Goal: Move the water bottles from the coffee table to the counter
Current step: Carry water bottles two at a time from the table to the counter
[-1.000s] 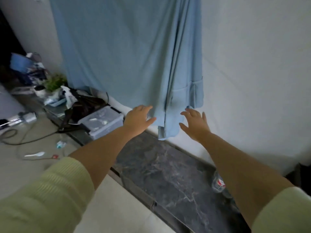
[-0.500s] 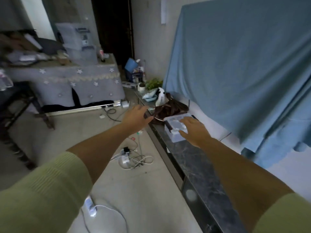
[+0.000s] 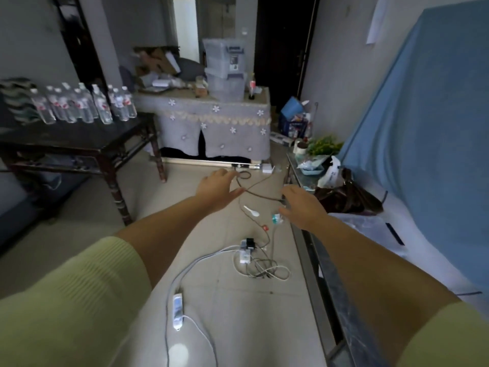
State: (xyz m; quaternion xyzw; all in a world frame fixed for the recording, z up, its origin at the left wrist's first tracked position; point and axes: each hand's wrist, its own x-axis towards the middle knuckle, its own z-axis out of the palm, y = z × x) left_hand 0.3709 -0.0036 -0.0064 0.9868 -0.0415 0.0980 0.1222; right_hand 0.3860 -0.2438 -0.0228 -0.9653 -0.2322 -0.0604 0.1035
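Clear red-labelled water bottles [image 3: 79, 104], dark coffee table [image 3: 79, 139], grey-veined counter [image 3: 341, 298]

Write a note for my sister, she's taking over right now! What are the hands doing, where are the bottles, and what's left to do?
Left hand: open, holding nothing, out over the floor.
Right hand: open, holding nothing, by the counter's edge.
Water bottles: a cluster stands on the dark coffee table, ahead to the left.
Done: cannot tell from this view; no bottle shows on the visible stretch of counter.
Left: carry those bottles over to the counter. Mind the cables lying on the floor between.
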